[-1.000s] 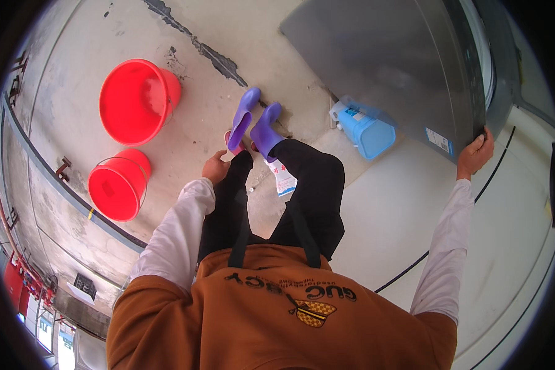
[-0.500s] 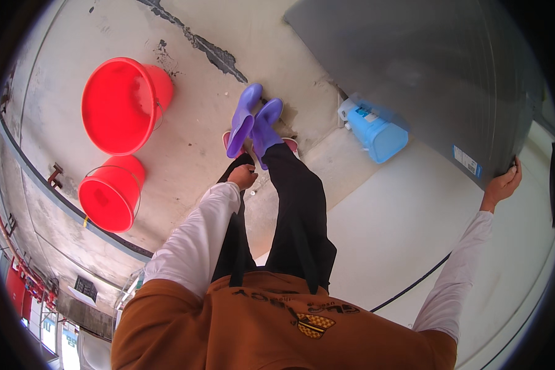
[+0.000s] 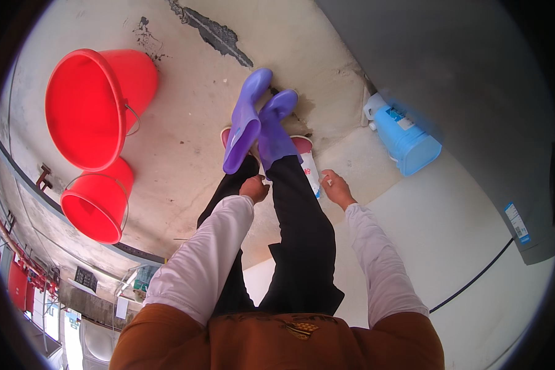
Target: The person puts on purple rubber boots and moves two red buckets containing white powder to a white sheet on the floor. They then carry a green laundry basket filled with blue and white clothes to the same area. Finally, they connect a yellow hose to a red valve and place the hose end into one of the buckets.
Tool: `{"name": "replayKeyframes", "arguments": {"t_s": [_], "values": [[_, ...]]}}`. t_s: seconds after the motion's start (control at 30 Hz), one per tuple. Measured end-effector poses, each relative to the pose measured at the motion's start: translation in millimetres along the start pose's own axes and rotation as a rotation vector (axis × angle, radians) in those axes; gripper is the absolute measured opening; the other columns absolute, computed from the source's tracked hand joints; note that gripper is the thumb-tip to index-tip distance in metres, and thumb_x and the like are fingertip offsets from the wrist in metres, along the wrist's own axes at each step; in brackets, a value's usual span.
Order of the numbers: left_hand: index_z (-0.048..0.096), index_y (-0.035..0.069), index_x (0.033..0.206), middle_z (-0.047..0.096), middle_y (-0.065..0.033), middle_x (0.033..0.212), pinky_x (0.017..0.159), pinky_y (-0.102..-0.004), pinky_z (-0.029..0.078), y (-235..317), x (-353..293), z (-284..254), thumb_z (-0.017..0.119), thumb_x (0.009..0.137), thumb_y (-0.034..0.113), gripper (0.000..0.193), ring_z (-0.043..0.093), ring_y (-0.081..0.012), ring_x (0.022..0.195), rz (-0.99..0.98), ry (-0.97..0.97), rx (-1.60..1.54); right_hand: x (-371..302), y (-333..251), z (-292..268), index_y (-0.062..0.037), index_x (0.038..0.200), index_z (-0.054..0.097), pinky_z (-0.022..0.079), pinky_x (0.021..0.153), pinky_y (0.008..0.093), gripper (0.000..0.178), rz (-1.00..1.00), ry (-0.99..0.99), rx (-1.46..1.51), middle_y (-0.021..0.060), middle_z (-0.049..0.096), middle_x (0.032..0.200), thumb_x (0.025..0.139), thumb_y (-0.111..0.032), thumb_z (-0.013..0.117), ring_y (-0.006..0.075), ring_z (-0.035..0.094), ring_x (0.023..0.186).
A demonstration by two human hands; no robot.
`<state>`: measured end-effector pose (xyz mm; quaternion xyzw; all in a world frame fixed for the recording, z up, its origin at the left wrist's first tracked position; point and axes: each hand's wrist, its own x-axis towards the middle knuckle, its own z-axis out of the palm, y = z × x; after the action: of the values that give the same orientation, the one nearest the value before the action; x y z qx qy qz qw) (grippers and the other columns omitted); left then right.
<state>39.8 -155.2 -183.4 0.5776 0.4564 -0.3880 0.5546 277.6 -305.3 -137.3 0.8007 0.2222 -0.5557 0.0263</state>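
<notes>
Between my knees and the floor lies a white packet with dark red ends, mostly hidden behind my legs. My left hand is closed beside my left trouser leg; a small white bit shows at its fingers, but what it grips is hidden. Close to the packet's right edge is my right hand, its fingers loosely curled and thumb apart, with nothing visible in it. Purple rubber boots are on my feet, wide at the tops, with black trousers at them.
Two red buckets with wire handles are at the left. A translucent blue jug stands at the right beside a large dark grey panel with a label. A black cord runs below that panel. Dark damaged patches mark the floor ahead.
My right hand has left the grey panel's edge and come in beside the packet. The left hand stays closed near my knee. The view has shifted, and more of the packet shows.
</notes>
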Motion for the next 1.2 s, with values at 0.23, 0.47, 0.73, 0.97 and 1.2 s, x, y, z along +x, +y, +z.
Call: {"name": "replayKeyframes", "arguments": {"t_s": [0.23, 0.47, 0.73, 0.97, 1.2], "values": [[0.05, 0.002, 0.102, 0.062, -0.0206, 0.095, 0.077, -0.0423, 0.048, 11, 54, 17, 0.055, 0.077, 0.03, 0.038, 0.061, -0.0343, 0.088, -0.058, 0.016, 0.056, 126, 116, 179, -0.0036, 0.113, 0.05, 0.045, 0.069, 0.0283, 0.042, 0.243, -0.152, 0.926, 0.0087, 0.062, 0.084, 0.088, -0.037, 0.045, 0.02, 0.058, 0.072], [0.057, 0.007, 0.087, 0.064, -0.0139, 0.084, 0.066, -0.0394, 0.051, -5, 72, 5, 0.059, 0.072, 0.014, 0.016, 0.065, -0.0271, 0.077, 0.12, 0.184, 0.51, 117, 16, 127, -0.0023, 0.093, 0.061, 0.045, 0.068, 0.0364, 0.029, 0.019, 0.032, 0.367, 0.0176, 0.064, 0.084, 0.082, -0.028, 0.052, 0.0287, 0.061, 0.077], [0.065, 0.005, 0.08, 0.065, -0.016, 0.081, 0.067, -0.0403, 0.051, -2, 78, 1, 0.055, 0.073, 0.012, 0.013, 0.064, -0.0298, 0.079, 0.176, 0.111, 0.45, 125, 34, 125, -0.0024, 0.077, 0.062, 0.046, 0.066, 0.0446, 0.021, -0.005, 0.093, 0.076, 0.0225, 0.061, 0.078, 0.074, -0.021, 0.054, 0.0395, 0.059, 0.077], [0.062, 0.004, 0.09, 0.062, -0.0195, 0.088, 0.073, -0.044, 0.047, -42, 81, 5, 0.051, 0.075, 0.011, 0.02, 0.06, -0.0355, 0.084, 0.266, 0.191, 0.435, 108, -4, 91, -0.0023, 0.073, 0.062, 0.045, 0.061, 0.0413, 0.023, -0.119, 0.07, 0.156, 0.0222, 0.059, 0.073, 0.072, -0.025, 0.057, 0.0356, 0.059, 0.07], [0.062, 0.006, 0.087, 0.062, -0.0168, 0.083, 0.071, -0.0428, 0.048, -35, 21, -35, 0.052, 0.078, 0.019, 0.019, 0.06, -0.0354, 0.082, 0.356, 0.182, 0.29, 38, -39, 54, -0.0016, 0.073, 0.062, 0.045, 0.058, 0.0357, 0.02, -0.131, 0.03, 0.293, 0.0156, 0.061, 0.066, 0.073, -0.021, 0.057, 0.0253, 0.059, 0.063]]}}
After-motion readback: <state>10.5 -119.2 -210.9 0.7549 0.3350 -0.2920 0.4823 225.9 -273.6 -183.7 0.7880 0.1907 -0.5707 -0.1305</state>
